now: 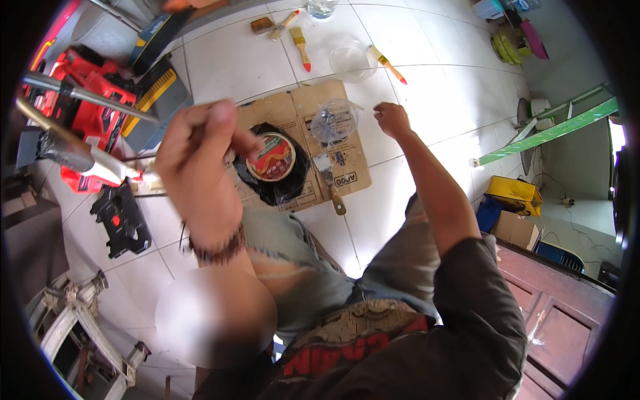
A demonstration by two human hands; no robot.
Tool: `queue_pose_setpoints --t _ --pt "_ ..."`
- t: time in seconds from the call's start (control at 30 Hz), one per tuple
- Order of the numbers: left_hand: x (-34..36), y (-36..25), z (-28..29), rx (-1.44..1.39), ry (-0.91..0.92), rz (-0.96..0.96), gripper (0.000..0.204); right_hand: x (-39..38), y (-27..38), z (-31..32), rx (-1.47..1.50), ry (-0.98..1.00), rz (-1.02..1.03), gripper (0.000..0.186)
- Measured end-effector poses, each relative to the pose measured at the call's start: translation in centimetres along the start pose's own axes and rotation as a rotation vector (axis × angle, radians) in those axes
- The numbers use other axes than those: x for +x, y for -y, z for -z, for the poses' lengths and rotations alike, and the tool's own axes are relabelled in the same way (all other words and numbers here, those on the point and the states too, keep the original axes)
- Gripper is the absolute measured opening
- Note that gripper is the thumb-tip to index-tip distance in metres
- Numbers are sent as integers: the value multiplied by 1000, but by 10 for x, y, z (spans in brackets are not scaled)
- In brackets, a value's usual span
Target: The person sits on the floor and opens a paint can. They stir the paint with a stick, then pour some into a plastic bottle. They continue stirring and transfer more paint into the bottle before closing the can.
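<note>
My left hand point(203, 163) is raised close to the camera over the left of the cardboard point(346, 95), loosely curled with fingers apart and nothing visible in them. Just right of it, a round tin point(272, 157) with a red lid rests on black plastic point(290, 188). My right hand point(391, 119) has its fingers curled closed beside the cardboard's right edge; what they hold, if anything, is hidden. Near it are a clear plastic container point(333, 121) and, below that, a scraper point(327, 177) with a wooden handle.
Paintbrushes point(300, 50), another brush point(390, 63), a clear bowl point(353, 63) and a glass container point(322, 7) lie beyond the cardboard. Red toolboxes point(90, 110) and metal poles point(100, 99) crowd the left. A green metal frame point(547, 130), boxes point(513, 197) and a wooden door point(547, 300) stand right.
</note>
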State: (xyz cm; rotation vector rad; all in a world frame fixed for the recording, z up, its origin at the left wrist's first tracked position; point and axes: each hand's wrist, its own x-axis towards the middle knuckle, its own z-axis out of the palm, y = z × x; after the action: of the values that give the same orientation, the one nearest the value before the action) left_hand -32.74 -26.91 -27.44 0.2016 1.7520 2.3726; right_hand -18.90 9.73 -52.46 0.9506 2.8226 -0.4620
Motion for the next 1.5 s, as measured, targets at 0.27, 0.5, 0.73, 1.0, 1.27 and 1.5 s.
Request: queue_pose_setpoints --t 0.27,0.5,0.73,1.0,1.27,1.5 --pt "-24 -26 29 -538 320 -39 42 25 23 -74 -20 -111 -71 21" --pt "-42 -54 30 -682 138 99 26 4 -133 -43 -460 -12 60 15" --pt "-61 -44 14 216 225 -306 34 16 -110 258 -1134 570 168 15" --pt "-115 -18 -68 841 628 -361 29 -161 187 306 190 341 967 5" --pt "-118 -11 -52 962 492 -182 6 -69 95 336 375 356 928 10" --pt "-51 -31 34 1542 331 -17 18 52 14 286 555 -84 495 18"
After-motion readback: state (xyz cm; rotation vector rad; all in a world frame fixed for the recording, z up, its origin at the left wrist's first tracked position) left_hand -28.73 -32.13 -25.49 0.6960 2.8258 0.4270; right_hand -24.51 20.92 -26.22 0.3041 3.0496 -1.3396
